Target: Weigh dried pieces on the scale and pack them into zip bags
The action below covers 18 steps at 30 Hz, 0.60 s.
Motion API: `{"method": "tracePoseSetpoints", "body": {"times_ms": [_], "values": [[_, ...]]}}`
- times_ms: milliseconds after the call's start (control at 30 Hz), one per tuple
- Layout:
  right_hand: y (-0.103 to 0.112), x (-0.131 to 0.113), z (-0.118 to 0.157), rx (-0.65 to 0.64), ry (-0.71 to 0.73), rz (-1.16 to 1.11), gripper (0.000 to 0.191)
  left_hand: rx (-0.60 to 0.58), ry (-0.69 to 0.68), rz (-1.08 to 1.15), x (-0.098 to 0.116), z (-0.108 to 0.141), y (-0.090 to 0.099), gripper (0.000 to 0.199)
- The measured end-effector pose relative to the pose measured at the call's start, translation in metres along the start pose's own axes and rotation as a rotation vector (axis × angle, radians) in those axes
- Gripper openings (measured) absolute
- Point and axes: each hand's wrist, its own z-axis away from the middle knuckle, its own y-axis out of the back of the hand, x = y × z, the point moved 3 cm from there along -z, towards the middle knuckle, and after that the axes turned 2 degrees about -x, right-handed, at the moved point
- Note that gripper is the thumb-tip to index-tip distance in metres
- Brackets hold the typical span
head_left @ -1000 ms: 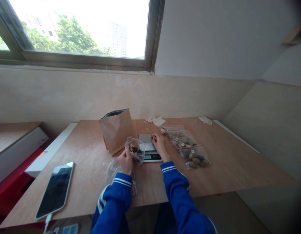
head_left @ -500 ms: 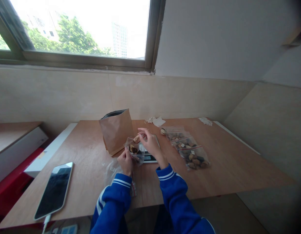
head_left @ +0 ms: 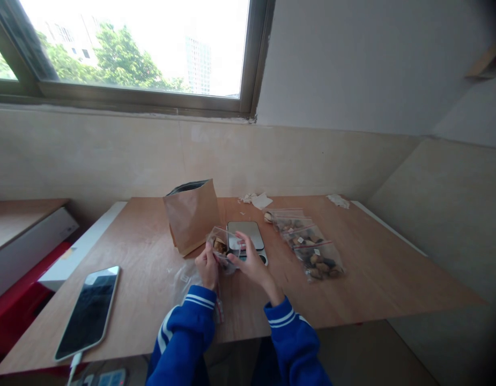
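A clear zip bag point(head_left: 227, 264) with brown, dried mushroom-like pieces point(head_left: 220, 246) inside is pinched at its left side by my left hand point(head_left: 207, 266). The bag is tilted with its mouth gaping upward. My right hand point(head_left: 251, 262) is at the bag's right side, thumb and fingers apart and against or very near the plastic; no piece shows between them. Just behind the hands lies a digital kitchen scale point(head_left: 246, 233) with a bare metal plate; its front is partly covered by the bag and my right hand.
A brown paper bag point(head_left: 193, 217) stands open behind left. Filled zip bags point(head_left: 322, 264) lie overlapping at right. Empty plastic bags point(head_left: 185, 281) lie beside my left wrist. A charging tablet point(head_left: 89, 313) is at the left edge. Crumpled tissue point(head_left: 338, 201) and white paper point(head_left: 261, 201) lie at the back.
The pale piece in my right hand has left its fingers. That hand has come down and toward me to the bag's right side, uncovering the scale plate. My left hand stays on the bag.
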Motion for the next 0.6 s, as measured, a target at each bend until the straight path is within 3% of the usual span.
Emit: {"method": "tracePoseSetpoints", "body": {"times_ms": [67,133,367,433,600], "values": [[-0.009,0.006,0.012,-0.026,-0.052,-0.098,0.09,-0.029,-0.002,0.087,0.002,0.002,0.0,0.059],[-0.017,0.009,0.019,-0.016,-0.087,-0.229,0.095,-0.07,-0.034,0.14,0.006,0.005,0.0,0.059],[-0.017,0.001,0.016,0.055,-0.134,-0.506,0.048,-0.223,-0.314,0.128,0.011,0.015,0.003,0.054],[-0.01,0.001,0.014,0.091,-0.147,-0.503,0.041,-0.158,-0.384,0.089,0.012,0.015,0.005,0.049],[0.01,0.009,0.017,0.233,-0.195,-0.531,0.044,0.194,-0.413,0.015,0.018,0.007,0.011,0.028]]}}
